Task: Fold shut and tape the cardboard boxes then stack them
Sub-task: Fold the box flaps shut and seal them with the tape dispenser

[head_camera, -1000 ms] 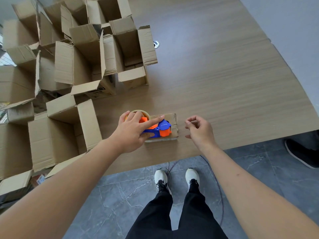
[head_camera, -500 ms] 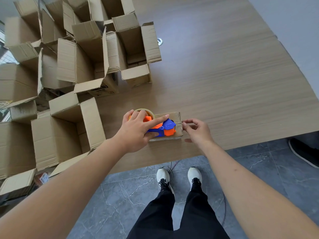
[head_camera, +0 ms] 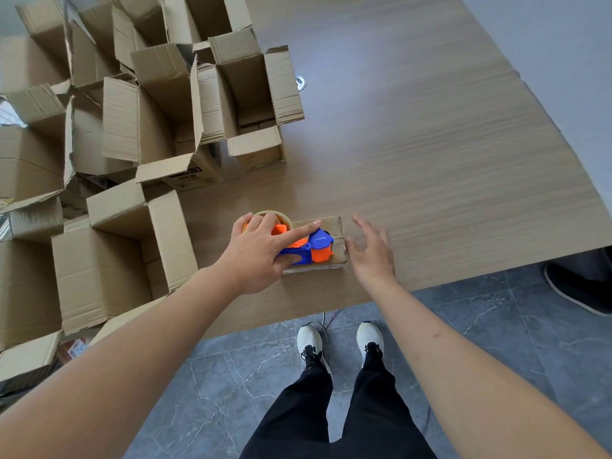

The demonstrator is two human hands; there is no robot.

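A small closed brown cardboard box point(head_camera: 334, 241) lies flat at centre frame; an orange-and-blue plastic tape dispenser point(head_camera: 309, 248) sits on top. Open-flapped cardboard boxes point(head_camera: 159, 120) crowd the upper left.

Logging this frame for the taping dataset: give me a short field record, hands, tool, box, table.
left hand: grips the tape dispenser, index finger stretched along its top
right hand: fingers spread, beside the small box's right end; contact unclear
tape dispenser: blue and orange, sitting on top of the small box
small box: flaps closed, flat near the table's front edge
open boxes: crowded at the table's left, flaps up
table: wood grain, right part bare
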